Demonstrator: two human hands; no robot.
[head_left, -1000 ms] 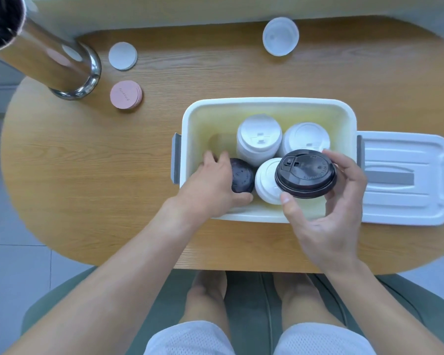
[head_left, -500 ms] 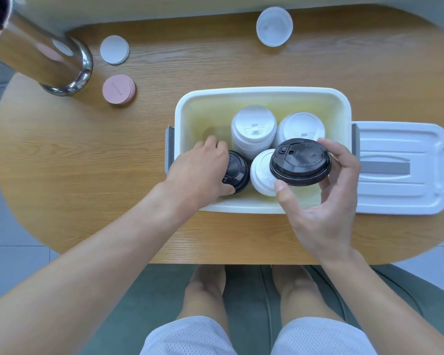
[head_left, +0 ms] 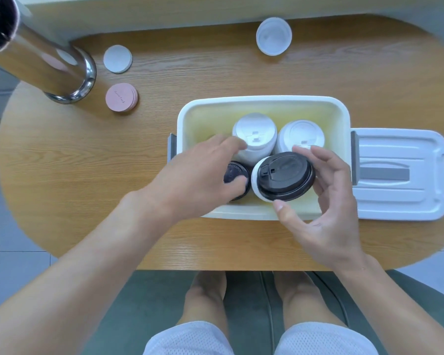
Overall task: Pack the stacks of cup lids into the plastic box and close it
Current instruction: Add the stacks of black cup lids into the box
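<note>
1. The plastic box point(head_left: 263, 102) sits open on the wooden table point(head_left: 87, 175), a little right of the middle, with a grey latch on each short end.
2. Its lid point(head_left: 400, 201) lies flat on the table, touching the right end of the box.
3. Inside the box, two white lid stacks stand along the far side: the taller white stack point(head_left: 255, 134) to the left and the second white stack point(head_left: 301, 135) to its right.
4. A low black stack point(head_left: 235, 172) stands at the near left of the box.
5. The right hand point(head_left: 326, 201) holds a black lid stack point(head_left: 285, 175) by its rim, thumb on the near edge and fingers curled round the far right edge, above a white stack point(head_left: 254, 183) at the near middle.
6. Whether the black stack already rests on that white one cannot be told.
7. The left hand point(head_left: 200, 180) reaches into the box with its fingers spread and fairly straight; its thumb lies on the low black stack and its fingertips, blurred, seem to touch the taller white stack.
8. On the far side of the table lie a single white lid point(head_left: 274, 36), a white coaster point(head_left: 117, 58), a pink coaster pile point(head_left: 121, 97) and a steel pole base point(head_left: 72, 85).
</note>
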